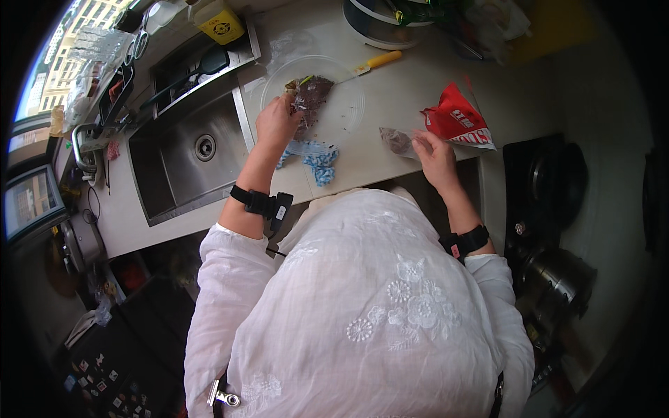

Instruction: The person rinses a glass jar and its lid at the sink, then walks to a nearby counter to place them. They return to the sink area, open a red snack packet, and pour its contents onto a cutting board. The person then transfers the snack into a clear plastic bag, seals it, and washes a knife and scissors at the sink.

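My left hand is at the left edge of a dark brown, glossy heap or packet, its fingertips touching it; whether they grip is hard to see. Under the heap lies a round clear plastic tray or lid with dark crumbs on it. Small pale and green scraps lie by my fingertips. Between the thumb and fingers of my right hand is the end of a small clear plastic bag with brown contents. Just beyond that hand stands a red printed packet, bearing writing.
A yellow-handled knife lies behind the tray. A blue-and-white cloth sits at its near edge. On the left is a steel sink; a dark hob with pans is at right. A large round container stands at the back.
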A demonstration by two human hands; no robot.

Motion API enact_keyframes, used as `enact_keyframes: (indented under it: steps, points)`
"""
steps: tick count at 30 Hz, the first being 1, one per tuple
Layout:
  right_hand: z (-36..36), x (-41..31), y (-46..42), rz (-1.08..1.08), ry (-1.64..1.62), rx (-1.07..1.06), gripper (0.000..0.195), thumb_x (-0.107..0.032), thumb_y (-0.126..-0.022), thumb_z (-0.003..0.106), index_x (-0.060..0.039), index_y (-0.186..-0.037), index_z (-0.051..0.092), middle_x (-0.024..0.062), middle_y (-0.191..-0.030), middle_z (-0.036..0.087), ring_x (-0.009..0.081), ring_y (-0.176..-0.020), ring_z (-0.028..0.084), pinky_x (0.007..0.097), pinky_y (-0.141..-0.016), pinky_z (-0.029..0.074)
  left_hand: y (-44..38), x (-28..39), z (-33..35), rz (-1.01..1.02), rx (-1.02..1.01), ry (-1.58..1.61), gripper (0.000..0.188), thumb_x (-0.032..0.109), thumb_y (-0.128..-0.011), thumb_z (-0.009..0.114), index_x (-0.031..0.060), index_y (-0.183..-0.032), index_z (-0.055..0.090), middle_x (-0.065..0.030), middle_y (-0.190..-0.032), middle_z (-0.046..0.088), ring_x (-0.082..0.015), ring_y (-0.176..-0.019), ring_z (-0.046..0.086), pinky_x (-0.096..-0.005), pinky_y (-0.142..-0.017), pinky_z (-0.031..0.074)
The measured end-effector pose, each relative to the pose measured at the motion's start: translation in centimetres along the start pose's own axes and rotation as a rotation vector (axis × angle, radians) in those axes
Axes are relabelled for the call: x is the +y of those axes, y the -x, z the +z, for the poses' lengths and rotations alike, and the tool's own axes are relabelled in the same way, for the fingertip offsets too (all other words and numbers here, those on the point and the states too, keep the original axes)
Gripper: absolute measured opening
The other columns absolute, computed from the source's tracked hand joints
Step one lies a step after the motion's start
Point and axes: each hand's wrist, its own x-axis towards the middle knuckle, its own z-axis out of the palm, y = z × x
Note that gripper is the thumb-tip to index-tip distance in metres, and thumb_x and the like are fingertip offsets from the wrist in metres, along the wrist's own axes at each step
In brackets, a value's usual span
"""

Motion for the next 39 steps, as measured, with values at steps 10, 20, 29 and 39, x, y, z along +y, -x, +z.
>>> enact_keyframes:
  steps: [10,20,29,39]
  points:
    - [-0.4,0.5,-0.2,-0.041,0.050,-0.013,0.026,-0.017,-0.089,0.069,-0.0006,-0.108,0.067,0.0165,-0.101,0.072,0.0303,-0.096,0.069,0.0365,-0.083,0.053,-0.7,-0.4,3.6,-0.136,0.004,-0.175,0.030,0.018,-0.086,0.066,0.0061,-0.112,0.055,-0.0155,-0.103,0.066,-0.0360,-0.090,0.068,-0.0463,-0.074,0.055]
    - [-1.2,0.2,0.4,-0.001,0.065,-0.023,0.022,-0.011,-0.090,0.068,0.0029,-0.107,0.065,0.0138,-0.100,0.072,0.0197,-0.094,0.069,0.0311,-0.084,0.052,-4.5,-2.7,3.4,0.075,0.126,-0.223,0.011,0.014,-0.087,0.059,0.0112,-0.096,0.064,-0.0121,-0.099,0.064,-0.0358,-0.085,0.066,-0.0459,-0.069,0.053]
    - [-1.1,0.7,0.7,0.019,-0.017,-0.009,0.023,-0.011,-0.090,0.069,0.0027,-0.107,0.065,0.0117,-0.097,0.072,0.0171,-0.091,0.068,0.0299,-0.082,0.052,-3.0,-3.4,-3.7,-0.200,0.053,0.483,0.014,0.017,-0.092,0.064,0.0046,-0.097,0.059,-0.0079,-0.083,0.073,-0.0175,-0.074,0.072,-0.0323,-0.065,0.051]
    - [-1.6,1.0,0.0,0.040,-0.026,-0.064,0.022,-0.012,-0.089,0.069,0.0024,-0.105,0.066,0.0158,-0.096,0.072,0.0252,-0.092,0.070,0.0343,-0.082,0.053,2.6,-13.0,-6.0,-0.414,0.273,0.706,0.015,0.003,-0.090,0.067,-0.0034,-0.103,0.070,-0.0072,-0.082,0.072,-0.0110,-0.071,0.068,-0.0225,-0.063,0.054]
